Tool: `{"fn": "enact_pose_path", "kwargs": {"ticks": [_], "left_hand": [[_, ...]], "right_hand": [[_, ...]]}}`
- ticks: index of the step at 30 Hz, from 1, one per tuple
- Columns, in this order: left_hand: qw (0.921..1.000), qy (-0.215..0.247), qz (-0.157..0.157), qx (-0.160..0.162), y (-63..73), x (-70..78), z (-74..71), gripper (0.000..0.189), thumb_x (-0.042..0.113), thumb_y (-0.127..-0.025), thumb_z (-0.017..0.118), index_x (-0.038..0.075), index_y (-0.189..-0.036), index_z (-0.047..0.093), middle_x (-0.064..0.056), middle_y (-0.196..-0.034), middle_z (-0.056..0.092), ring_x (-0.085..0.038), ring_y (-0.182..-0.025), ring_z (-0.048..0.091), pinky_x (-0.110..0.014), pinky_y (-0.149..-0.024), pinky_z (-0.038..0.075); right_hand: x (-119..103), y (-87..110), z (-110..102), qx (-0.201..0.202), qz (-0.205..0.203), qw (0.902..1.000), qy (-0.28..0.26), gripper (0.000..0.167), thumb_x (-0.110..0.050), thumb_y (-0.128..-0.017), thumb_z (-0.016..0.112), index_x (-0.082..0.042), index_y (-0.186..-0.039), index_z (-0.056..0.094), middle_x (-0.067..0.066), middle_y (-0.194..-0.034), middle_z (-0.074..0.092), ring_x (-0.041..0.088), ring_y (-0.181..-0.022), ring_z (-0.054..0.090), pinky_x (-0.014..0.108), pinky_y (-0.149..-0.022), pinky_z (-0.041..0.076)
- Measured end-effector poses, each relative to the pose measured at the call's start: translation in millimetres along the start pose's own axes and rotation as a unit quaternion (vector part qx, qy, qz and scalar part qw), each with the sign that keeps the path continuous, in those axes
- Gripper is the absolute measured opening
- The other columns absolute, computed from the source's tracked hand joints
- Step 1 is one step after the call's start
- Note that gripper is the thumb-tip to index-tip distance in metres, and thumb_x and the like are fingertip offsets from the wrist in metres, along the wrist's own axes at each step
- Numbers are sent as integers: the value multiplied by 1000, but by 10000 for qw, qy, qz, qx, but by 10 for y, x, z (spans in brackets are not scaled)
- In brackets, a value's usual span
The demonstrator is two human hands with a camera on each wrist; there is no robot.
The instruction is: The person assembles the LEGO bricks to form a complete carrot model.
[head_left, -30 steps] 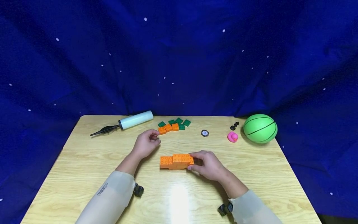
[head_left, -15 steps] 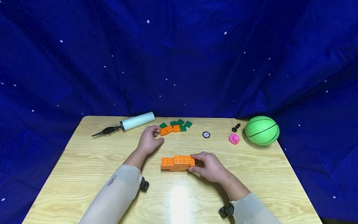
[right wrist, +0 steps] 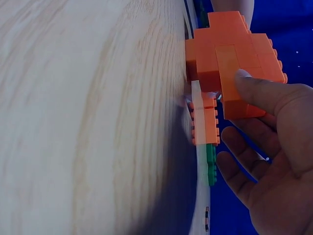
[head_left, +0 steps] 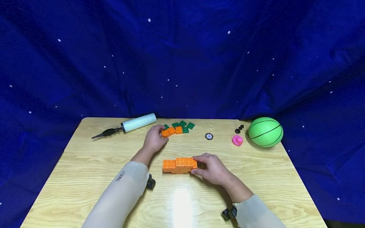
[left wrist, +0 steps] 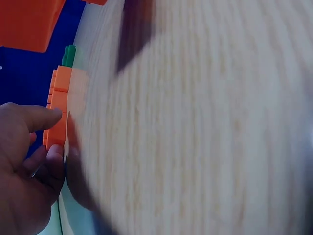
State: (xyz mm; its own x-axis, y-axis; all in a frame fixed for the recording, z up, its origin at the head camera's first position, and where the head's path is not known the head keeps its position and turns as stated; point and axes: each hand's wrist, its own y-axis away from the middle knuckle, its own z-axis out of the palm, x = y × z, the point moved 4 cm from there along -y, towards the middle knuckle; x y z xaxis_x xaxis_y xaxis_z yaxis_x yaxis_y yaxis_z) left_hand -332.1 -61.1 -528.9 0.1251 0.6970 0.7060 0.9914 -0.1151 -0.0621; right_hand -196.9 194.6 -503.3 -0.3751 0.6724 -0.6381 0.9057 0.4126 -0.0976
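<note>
My right hand (head_left: 214, 169) pinches the right end of a stepped block of joined orange toy bricks (head_left: 180, 165) above the middle of the table. In the right wrist view, the thumb (right wrist: 257, 88) presses the face of this orange assembly, while the lower fingers are spread apart from it. Farther back, my left hand (head_left: 155, 139) has its thumb and fingers about the leftmost orange brick (head_left: 165, 133) in a short row. The left wrist view shows fingertips (left wrist: 56, 112) against that brick. Two more orange bricks (head_left: 175, 130) sit beside it in the row.
Several green bricks (head_left: 182, 123) lie behind the orange row. A hand pump (head_left: 139, 123) lies at back left. Toward the right are a poker chip (head_left: 209, 136), a pink rubber duck (head_left: 237, 140), a small black object (head_left: 239, 129) and a green ball (head_left: 265, 132).
My left hand has moved forward and right, from beside the orange row onto its leftmost brick. The right hand and the orange assembly have stayed in about the same place.
</note>
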Motion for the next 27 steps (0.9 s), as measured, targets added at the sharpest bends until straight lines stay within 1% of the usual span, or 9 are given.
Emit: {"fn": "enact_pose_path", "kwargs": {"ticks": [4,8,10,15,20,25,27], "left_hand": [[10000,-58,-37,-35,14,-1,1,48,13,-88,79,5,-133,63,-13,-114,64,-25,-89,58,-42,-88,50],[9999,97,-84,-48,38,-35,-13,46,9,-88,79,4,-131,63,-12,-118,66,-23,-92,61,-41,-88,52],[9998,196,-79,-53,51,-55,-27,45,9,-88,79,5,-130,64,-12,-117,67,-23,-93,62,-41,-88,52],[9991,411,79,45,101,-101,-92,42,9,-86,79,5,-126,66,-10,-113,67,-24,-95,60,-41,-88,51],[9984,478,186,242,223,-141,-187,39,10,-85,80,7,-122,68,-11,-111,68,-27,-99,61,-42,-90,52],[9972,686,237,205,380,-130,-268,37,10,-86,79,9,-121,69,-10,-112,65,-26,-98,61,-40,-87,53],[9965,767,279,174,436,-121,-293,36,11,-86,79,9,-121,69,-10,-115,65,-26,-99,62,-40,-87,54]], "right_hand": [[-13,1,22,-16,-48,10000,6,50,-28,-88,86,-6,-130,72,3,-117,74,20,-111,67,44,-98,54],[-19,-1,28,-31,-73,10000,11,51,-27,-87,86,-5,-130,72,5,-118,74,22,-112,67,45,-99,53],[-15,-3,21,-28,-59,10000,14,51,-27,-87,86,-5,-131,71,5,-118,74,22,-112,67,45,-99,53],[4,-14,-9,19,-32,10000,52,51,-26,-87,86,-4,-130,71,6,-118,74,23,-111,67,45,-99,54],[-1,-28,-21,36,-63,9999,73,51,-25,-87,87,-4,-131,71,7,-119,74,23,-111,67,45,-98,54],[-8,-28,3,21,-120,9998,143,52,-26,-87,87,-4,-131,71,6,-118,74,23,-111,67,45,-99,54],[-9,-24,17,16,-129,9998,145,52,-26,-87,87,-4,-130,71,6,-118,74,23,-112,67,44,-99,54]]}}
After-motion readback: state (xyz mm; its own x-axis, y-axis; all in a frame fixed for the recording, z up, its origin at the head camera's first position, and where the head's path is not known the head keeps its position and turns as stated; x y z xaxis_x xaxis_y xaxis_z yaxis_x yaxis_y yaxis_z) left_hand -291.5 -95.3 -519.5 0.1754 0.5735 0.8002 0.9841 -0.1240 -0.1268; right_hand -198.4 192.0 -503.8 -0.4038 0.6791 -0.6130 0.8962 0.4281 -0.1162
